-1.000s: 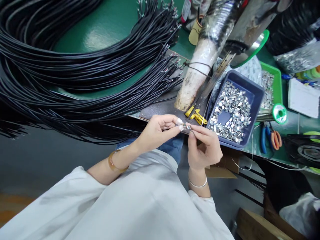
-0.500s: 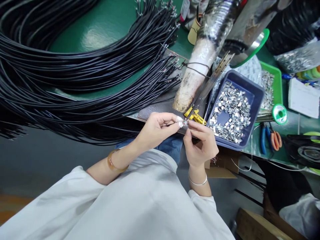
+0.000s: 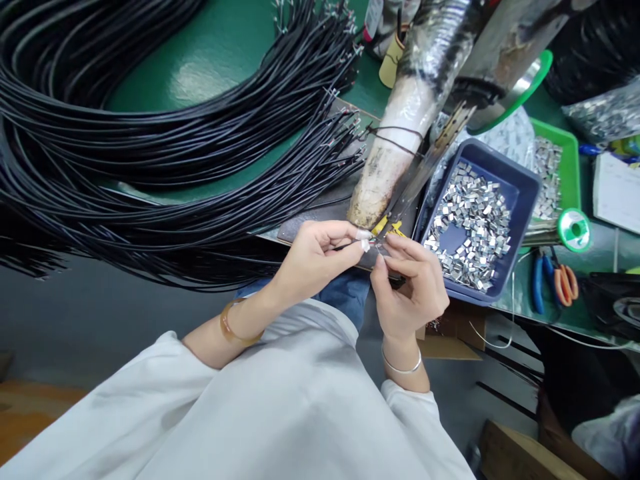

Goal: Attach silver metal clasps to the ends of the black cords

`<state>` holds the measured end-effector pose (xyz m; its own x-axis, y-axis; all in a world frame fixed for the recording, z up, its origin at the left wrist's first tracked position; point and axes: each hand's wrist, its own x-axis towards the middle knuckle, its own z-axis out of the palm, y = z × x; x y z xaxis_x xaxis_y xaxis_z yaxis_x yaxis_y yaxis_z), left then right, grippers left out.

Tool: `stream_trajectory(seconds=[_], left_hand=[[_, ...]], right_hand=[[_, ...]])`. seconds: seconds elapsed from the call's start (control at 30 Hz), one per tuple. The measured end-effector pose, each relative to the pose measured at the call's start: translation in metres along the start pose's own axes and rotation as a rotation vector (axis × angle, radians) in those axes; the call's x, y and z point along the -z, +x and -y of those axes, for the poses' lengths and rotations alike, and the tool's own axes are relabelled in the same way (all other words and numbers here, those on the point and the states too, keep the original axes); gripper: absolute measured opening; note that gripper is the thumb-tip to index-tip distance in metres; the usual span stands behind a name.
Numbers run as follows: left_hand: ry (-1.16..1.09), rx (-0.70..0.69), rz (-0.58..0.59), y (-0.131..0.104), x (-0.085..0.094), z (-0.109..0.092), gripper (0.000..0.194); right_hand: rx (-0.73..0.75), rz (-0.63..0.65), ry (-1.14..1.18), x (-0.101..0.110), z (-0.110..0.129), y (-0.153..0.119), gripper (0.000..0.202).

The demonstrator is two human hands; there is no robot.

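Above my lap, my left hand [image 3: 323, 257] pinches the end of a black cable between thumb and forefinger, with white covers on those two fingertips. Short thin wires [image 3: 372, 244], one of them reddish, stick out past the fingertips. My right hand [image 3: 407, 280] meets them from the other side, its thumb and fingers closed at the fine wire ends; the exact grip is too small to see well. Just beyond the hands lies a yellow-handled tool [image 3: 395, 229], partly hidden by the fingers. A big bundle of black cables [image 3: 200, 153] with stripped ends stretches away to the left.
A blue bin [image 3: 525, 200] of small metal clips stands right of my hands, a green tray [image 3: 570, 160] behind it. A wrapped duct [image 3: 385, 147] slants down close ahead. Blue-handled pliers [image 3: 537, 283], orange-handled pliers [image 3: 565, 285] and a wire spool [image 3: 574, 230] lie further right.
My right hand has shifted slightly right, away from the left fingertips, and fine wire ends now show between the hands. The left hand keeps its pinch; the view has moved a little.
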<state>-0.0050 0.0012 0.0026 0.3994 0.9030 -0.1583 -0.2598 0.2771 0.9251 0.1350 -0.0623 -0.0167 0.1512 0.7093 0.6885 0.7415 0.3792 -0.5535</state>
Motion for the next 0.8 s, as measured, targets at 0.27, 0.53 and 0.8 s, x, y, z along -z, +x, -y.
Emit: stream_trajectory(seconds=[0.27, 0.53, 0.8], left_hand=[[-0.001, 0.065, 0.012, 0.0, 0.002, 0.0, 0.011], [0.12, 0.039, 0.072, -0.005, 0.007, 0.006, 0.008], [0.206, -0.021, 0.122, -0.012, 0.007, 0.005, 0.007]], right_hand=[[0.036, 0.02, -0.001, 0.001, -0.003, -0.004, 0.022], [-0.139, 0.023, 0.09, 0.008, 0.0, -0.002, 0.015], [-0.11, 0.179, -0.021, 0.021, 0.007, 0.008, 0.01]])
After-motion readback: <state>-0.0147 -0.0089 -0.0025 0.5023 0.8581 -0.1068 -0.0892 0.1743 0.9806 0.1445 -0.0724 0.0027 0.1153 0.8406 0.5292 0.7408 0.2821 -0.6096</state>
